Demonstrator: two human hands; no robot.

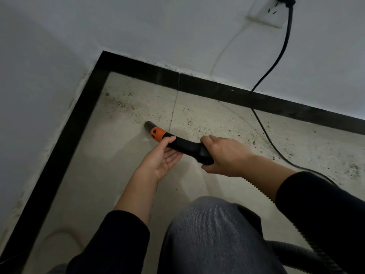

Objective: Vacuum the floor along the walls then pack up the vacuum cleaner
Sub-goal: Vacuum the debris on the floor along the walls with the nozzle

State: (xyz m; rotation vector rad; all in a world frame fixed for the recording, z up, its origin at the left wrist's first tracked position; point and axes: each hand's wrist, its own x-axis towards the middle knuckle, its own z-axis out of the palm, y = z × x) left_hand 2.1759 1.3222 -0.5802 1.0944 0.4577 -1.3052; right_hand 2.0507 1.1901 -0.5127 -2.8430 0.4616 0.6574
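Note:
A black vacuum nozzle (185, 145) with an orange ring (157, 134) points at the pale tiled floor (110, 155) near a room corner. Its open tip (147, 125) sits just above or on the tile. My right hand (225, 157) grips the curved rear handle of the nozzle. My left hand (164, 157) cups the tube from below, thumb resting by the orange ring, palm up. A ribbed black hose (308, 242) runs back from the handle under my right sleeve. Brown crumbs and grit (120, 103) lie scattered along the far wall.
A black baseboard (217, 88) lines both walls and meets in the corner. A black power cord (276, 60) hangs from a wall socket (276, 14) and trails over the floor at right. A thin white cable (223, 54) also drops down the wall. My knee (213, 234) is below.

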